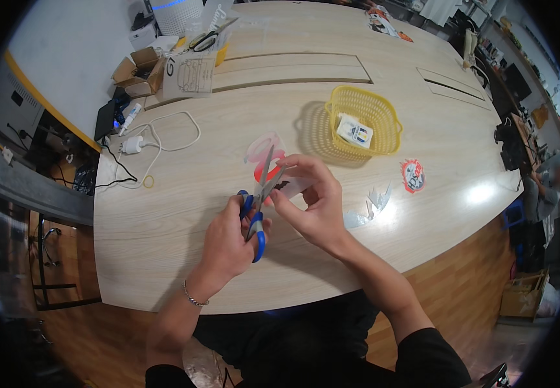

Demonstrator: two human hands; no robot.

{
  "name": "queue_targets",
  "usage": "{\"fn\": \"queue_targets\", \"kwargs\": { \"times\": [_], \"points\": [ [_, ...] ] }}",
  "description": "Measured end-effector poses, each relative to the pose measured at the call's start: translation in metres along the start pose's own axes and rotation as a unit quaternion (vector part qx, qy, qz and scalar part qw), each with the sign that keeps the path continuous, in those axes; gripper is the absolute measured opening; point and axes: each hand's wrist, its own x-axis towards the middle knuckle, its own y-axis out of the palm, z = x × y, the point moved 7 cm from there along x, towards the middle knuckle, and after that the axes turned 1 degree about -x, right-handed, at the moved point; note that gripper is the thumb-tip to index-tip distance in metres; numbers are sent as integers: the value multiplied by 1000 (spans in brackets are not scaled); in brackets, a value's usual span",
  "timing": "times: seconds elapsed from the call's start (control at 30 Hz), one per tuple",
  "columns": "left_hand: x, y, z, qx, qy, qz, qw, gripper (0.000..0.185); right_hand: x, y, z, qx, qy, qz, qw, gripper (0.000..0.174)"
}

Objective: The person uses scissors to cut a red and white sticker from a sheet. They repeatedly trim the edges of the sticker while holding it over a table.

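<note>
My left hand (231, 237), with a chain bracelet at the wrist, grips scissors (256, 228) by their blue and grey handles. The blades are spread apart and point away from me. Between the thumb and fingers of my right hand (314, 203) is a piece of clear plastic film (295, 186) with a small dark printed shape. The fingertips are right by the scissor blades, which hide part of the film. Just beyond, a pink and red print on clear film (266, 145) shows behind the blades; whether it joins the held piece I cannot tell.
A yellow plastic basket (390, 131) holds a white packet (355, 132). Clear film scraps (369, 208) and a round red-edged sticker (413, 175) lie to the right. A white charger (133, 145) with its cable, a cardboard box (139, 72) and black-handled scissors (204, 41) are at left.
</note>
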Motion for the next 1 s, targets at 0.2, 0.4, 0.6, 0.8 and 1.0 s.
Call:
{"fn": "queue_targets", "kwargs": {
  "times": [0.2,0.4,0.6,0.8,1.0],
  "points": [
    [1,2,5,-14,4,0,1000,38,-1,1,-4,26,5,5,1000,42],
    [0,1,0,16,-22,25,999,34,-1,0,-1,19,-3,-3,1000,39],
    [-2,3,-1,23,-26,27,999,37,0,0,4,15,-13,-3,1000,38],
    [-2,3,-1,33,-4,25,999,40,-1,0,2,7,-12,-6,1000,39],
    [-3,3,1,30,6,20,999,42,-1,-1,0,-14,-13,0,1000,38]
  ]
}}
